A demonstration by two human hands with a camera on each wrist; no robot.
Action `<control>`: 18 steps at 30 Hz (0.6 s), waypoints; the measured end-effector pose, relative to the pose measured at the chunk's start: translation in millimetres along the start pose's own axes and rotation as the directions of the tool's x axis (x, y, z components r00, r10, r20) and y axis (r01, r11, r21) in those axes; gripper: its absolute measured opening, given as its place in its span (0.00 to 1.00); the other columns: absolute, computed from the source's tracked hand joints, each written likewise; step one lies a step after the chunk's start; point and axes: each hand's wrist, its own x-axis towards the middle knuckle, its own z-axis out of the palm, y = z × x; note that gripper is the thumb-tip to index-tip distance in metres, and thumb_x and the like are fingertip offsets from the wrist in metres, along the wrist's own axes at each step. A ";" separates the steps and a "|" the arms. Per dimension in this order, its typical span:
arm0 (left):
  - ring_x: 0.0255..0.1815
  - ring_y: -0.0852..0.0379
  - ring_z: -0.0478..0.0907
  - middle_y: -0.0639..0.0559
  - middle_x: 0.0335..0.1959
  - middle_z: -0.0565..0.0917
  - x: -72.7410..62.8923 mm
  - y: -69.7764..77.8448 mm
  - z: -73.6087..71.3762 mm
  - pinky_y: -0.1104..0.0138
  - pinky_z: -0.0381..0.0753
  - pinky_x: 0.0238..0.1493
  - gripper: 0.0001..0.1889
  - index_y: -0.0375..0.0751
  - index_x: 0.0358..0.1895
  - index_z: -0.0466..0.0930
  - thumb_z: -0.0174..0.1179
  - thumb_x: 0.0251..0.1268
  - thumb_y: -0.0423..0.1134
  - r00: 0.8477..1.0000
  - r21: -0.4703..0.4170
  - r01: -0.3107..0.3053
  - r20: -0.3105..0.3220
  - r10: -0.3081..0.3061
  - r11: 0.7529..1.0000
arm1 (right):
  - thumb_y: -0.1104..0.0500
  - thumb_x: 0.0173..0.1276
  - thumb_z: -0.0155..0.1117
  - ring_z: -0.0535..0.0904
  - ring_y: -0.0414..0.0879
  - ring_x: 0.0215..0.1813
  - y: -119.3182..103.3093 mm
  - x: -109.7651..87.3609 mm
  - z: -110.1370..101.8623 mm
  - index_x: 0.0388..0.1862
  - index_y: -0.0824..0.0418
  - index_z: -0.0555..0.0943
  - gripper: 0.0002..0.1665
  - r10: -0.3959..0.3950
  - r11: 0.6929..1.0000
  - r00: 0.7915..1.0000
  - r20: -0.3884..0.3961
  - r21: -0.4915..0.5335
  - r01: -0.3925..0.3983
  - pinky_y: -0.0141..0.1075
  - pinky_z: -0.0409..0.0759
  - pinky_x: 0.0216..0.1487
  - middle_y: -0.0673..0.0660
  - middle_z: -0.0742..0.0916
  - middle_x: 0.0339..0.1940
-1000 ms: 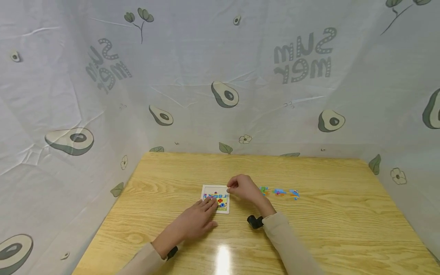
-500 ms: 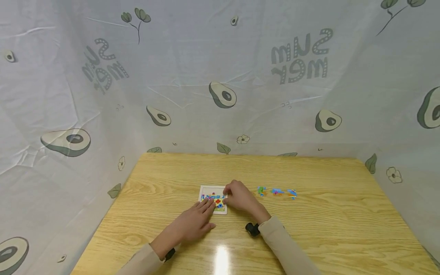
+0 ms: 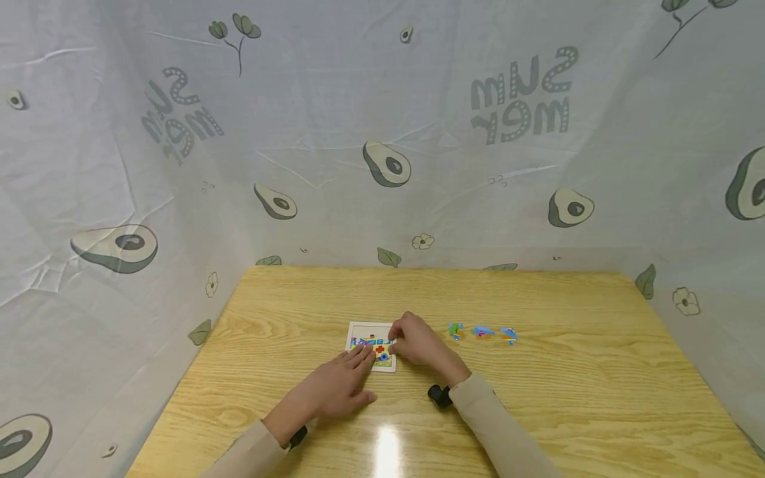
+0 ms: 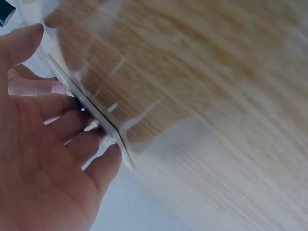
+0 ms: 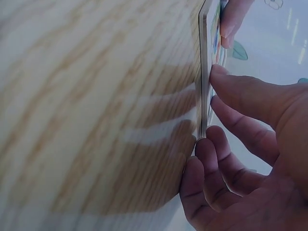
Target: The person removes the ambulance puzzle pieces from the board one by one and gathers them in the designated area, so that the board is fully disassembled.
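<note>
Sleeves [image 3: 499, 428]: beige, on both forearms, reaching in from the near side.
Black wrist devices [image 3: 439, 397]: one at each wrist.
Left hand [image 3: 336, 388]: palm down, fingers extended, their tips resting on the near left part of the puzzle board; thumb spread to the right; gripping nothing.
Right hand [image 3: 418, 342]: thumb and fingers bent at the right edge of the puzzle board, thumb tip touching its face; whether a piece sits between the tips, I cannot tell.
Puzzle board [image 3: 362, 329]: flat on the counter between the two hands; white rim, near part covered by a colourful picture with a red cross and a blue round shape, far part pale.
Loose pieces [image 3: 483, 331]: three in a row, right of the right hand, apart from the puzzle board; green leftmost, blue and orange on the others.
Counter [image 3: 574, 372]: yellowish wood grain, bright reflection near the middle.
Curtain [image 3: 323, 119]: pale, printed with avocados, leaves and mirrored "summer" lettering, beyond the counter's far edge and sides.
</note>
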 end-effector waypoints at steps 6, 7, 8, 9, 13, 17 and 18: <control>0.88 0.43 0.56 0.41 0.86 0.59 0.3 1.0 0.2 0.48 0.65 0.84 0.41 0.36 0.84 0.56 0.52 0.82 0.59 1.000 0.023 0.010 0.002 -0.010 1.000 | 0.64 0.63 0.79 0.75 0.46 0.40 -1.6 0.5 0.2 0.36 0.63 0.88 0.06 -0.002 1.000 1.000 0.001 -0.019 0.002 0.45 0.81 0.49 0.56 0.84 0.40; 0.88 0.43 0.56 0.41 0.86 0.59 0.4 1.2 0.1 0.49 0.65 0.84 0.41 0.36 0.84 0.56 0.52 0.82 0.59 1.000 0.025 0.012 0.001 -0.012 1.000 | 0.64 0.63 0.78 0.75 0.46 0.40 -1.5 0.6 0.4 0.36 0.62 0.88 0.06 -0.002 1.000 1.000 0.001 -0.023 0.002 0.45 0.81 0.49 0.56 0.83 0.40; 0.88 0.43 0.56 0.41 0.86 0.59 0.6 1.2 0.2 0.49 0.65 0.84 0.41 0.36 0.84 0.56 0.51 0.82 0.59 1.000 0.029 0.013 0.001 -0.013 0.999 | 0.63 0.63 0.78 0.76 0.46 0.40 -1.5 0.8 0.6 0.36 0.62 0.88 0.06 -0.001 1.000 1.000 0.000 -0.025 0.001 0.45 0.81 0.48 0.56 0.83 0.40; 0.88 0.43 0.56 0.41 0.86 0.59 0.6 1.6 0.0 0.49 0.65 0.84 0.41 0.36 0.84 0.56 0.52 0.82 0.60 1.000 0.028 0.015 0.002 -0.015 0.999 | 0.63 0.64 0.78 0.76 0.46 0.40 -1.5 0.9 0.8 0.37 0.62 0.88 0.06 0.000 1.000 1.000 -0.001 -0.027 0.000 0.45 0.81 0.48 0.56 0.83 0.40; 0.88 0.43 0.56 0.41 0.86 0.59 0.6 2.6 -0.3 0.49 0.65 0.84 0.41 0.36 0.84 0.56 0.52 0.81 0.60 1.000 0.023 0.022 0.004 -0.022 1.000 | 0.63 0.64 0.78 0.76 0.46 0.41 -2.3 0.0 1.4 0.37 0.63 0.88 0.06 0.010 1.000 1.000 -0.001 -0.029 -0.010 0.44 0.81 0.49 0.57 0.83 0.41; 0.88 0.44 0.56 0.41 0.86 0.59 0.4 3.3 0.0 0.49 0.65 0.84 0.41 0.36 0.84 0.56 0.52 0.81 0.60 1.000 0.021 0.027 0.004 -0.027 0.999 | 0.64 0.65 0.77 0.75 0.46 0.41 -4.3 -2.0 1.4 0.37 0.63 0.88 0.06 0.008 1.000 1.000 0.006 -0.029 -0.008 0.44 0.80 0.49 0.57 0.82 0.41; 0.88 0.44 0.56 0.42 0.86 0.59 0.3 3.4 0.0 0.49 0.65 0.84 0.41 0.36 0.84 0.56 0.52 0.81 0.60 1.000 0.020 0.027 0.003 -0.028 0.999 | 0.64 0.65 0.77 0.74 0.46 0.41 -4.8 -2.4 1.4 0.37 0.63 0.87 0.05 0.006 0.999 1.000 0.007 -0.031 -0.006 0.44 0.80 0.49 0.57 0.82 0.41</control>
